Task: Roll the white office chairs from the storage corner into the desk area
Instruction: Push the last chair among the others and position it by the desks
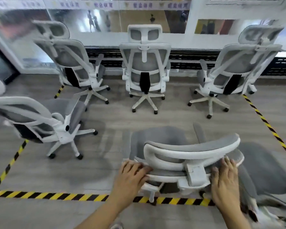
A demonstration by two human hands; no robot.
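Note:
A white office chair with grey mesh point(185, 152) stands right in front of me, seen from above and behind. My left hand point(132, 176) lies on the left end of its backrest top, fingers spread over the frame. My right hand point(224, 180) lies on the right end, fingers straight over the mesh edge. Its base straddles the near tape line. Three more white chairs stand in a row at the desk: left point(73, 63), middle point(144, 66), right point(234, 70). Another chair point(40, 123) stands at the left.
Yellow-and-black tape point(56, 195) marks a rectangle on the grey wood floor. A long white desk point(188, 42) runs along the glass wall behind the chairs. A further grey chair part point(271, 176) shows at the right edge.

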